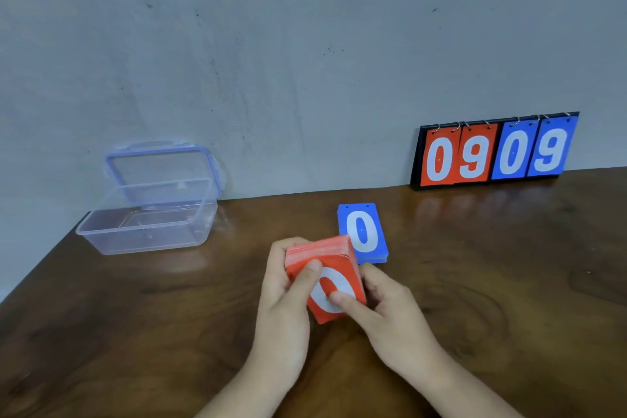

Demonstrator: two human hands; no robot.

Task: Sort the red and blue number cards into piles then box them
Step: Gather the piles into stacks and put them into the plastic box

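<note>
Head view: left hand and right hand both grip red card stack, fingers curled round it, thumbs on top card's white 0; blue card stack lies on tabletop just behind; open clear box far left; scoreboard against wall.

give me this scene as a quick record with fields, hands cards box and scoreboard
left hand: grips red number-card stack, thumb on top
right hand: holds same stack's right side
blue number-card pile: flat on brown wooden table, 0 showing
clear plastic box: open, no cards inside, blue-rimmed lid upright behind
red-and-blue flip scoreboard: against grey wall, reads 0909
</note>
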